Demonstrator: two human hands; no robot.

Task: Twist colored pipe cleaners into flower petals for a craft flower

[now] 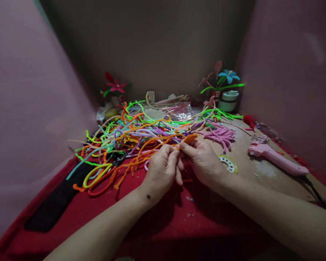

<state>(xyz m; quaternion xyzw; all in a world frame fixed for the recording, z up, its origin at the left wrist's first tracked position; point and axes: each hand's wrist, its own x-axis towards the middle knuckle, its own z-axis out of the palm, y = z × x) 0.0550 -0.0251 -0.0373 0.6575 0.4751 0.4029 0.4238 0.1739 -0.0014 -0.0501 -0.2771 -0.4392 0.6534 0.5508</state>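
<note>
Between both hands is a bent orange pipe cleaner (190, 138), its folded end sticking out above the fingertips. My right hand (206, 159) pinches it between thumb and fingers. Close beside it, my left hand (163, 168) is closed with its thumb and forefinger at the lower end of the same orange piece; the exact grip there is partly hidden. Just behind the hands spreads a tangled heap of pipe cleaners (141, 136) in orange, green, purple, yellow and pale blue. A bundle of short pink pieces (220, 134) lies behind my right hand.
A pink glue gun (277, 157) with a black cord rests on the brown board (260, 181) at right, near a roll of tape (229, 164). A black flat item (57, 197) lies left on the red cloth (103, 224). Pipe-cleaner flowers (228, 76) and a lidded jar (228, 100) stand behind.
</note>
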